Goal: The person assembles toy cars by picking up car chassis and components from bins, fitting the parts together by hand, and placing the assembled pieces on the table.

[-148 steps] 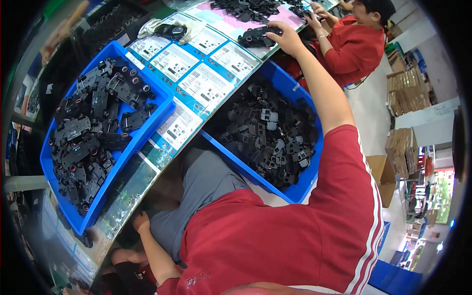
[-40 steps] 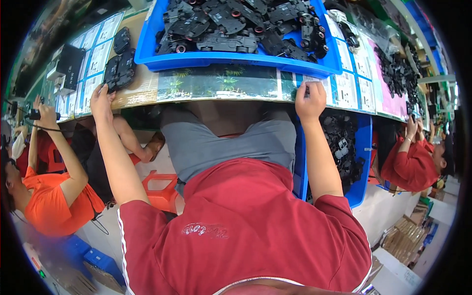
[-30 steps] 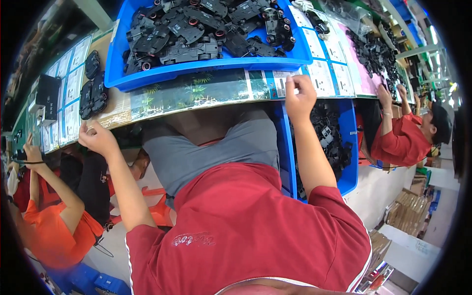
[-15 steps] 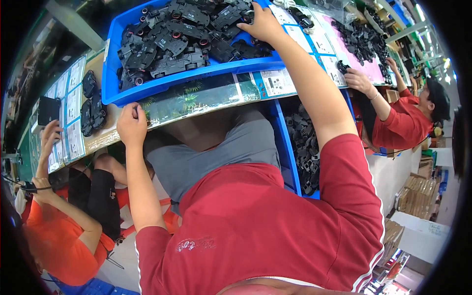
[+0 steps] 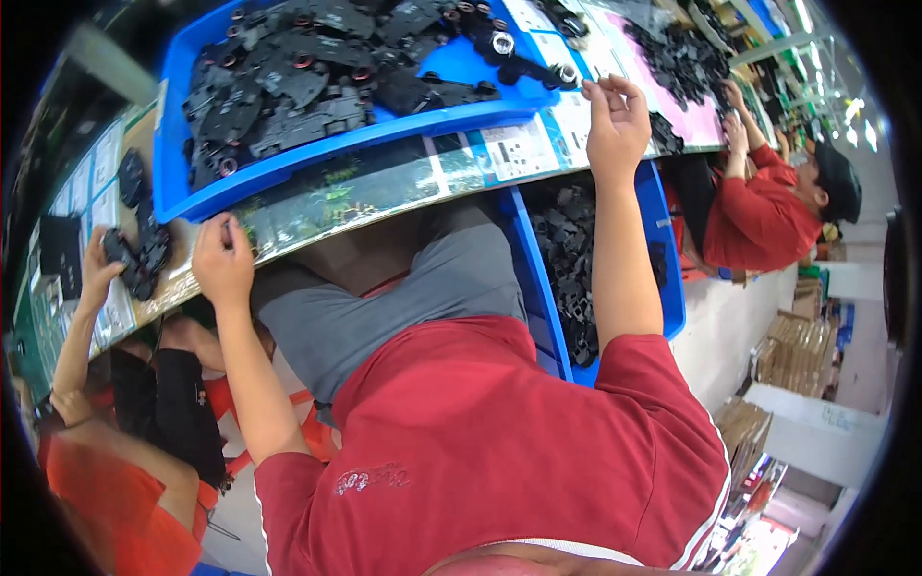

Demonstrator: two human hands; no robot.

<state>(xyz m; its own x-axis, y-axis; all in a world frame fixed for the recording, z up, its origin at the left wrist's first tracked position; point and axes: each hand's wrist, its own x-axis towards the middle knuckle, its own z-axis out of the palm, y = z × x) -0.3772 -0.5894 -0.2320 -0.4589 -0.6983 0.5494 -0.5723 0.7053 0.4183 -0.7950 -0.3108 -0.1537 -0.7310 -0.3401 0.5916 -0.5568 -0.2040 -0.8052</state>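
Note:
A blue tray (image 5: 288,180) on the bench holds a heap of black toy-car chassis (image 5: 298,72). My left hand (image 5: 223,261) rests at the bench edge by the tray's near left corner, fingers curled in; a dark spot shows between them, too small to name. My right hand (image 5: 619,130) is raised just beyond the tray's right end, palm partly showing, fingers loosely bent and apart, with nothing visible in it. Close to its fingertips, a black part with shiny silver wheels (image 5: 504,46) lies across the tray's right end.
Below the bench on the right, blue bins (image 5: 541,278) hold black parts (image 5: 567,269). Left of the tray lie black car bodies (image 5: 144,245), where a co-worker's hand (image 5: 98,269) holds one. Another co-worker in red (image 5: 759,216) sits right, by a black heap (image 5: 677,62).
My right hand has left the tray's far right part and come nearer, past its right end. The silver-wheeled part now shows there. The left co-worker's hand has reached a black car body.

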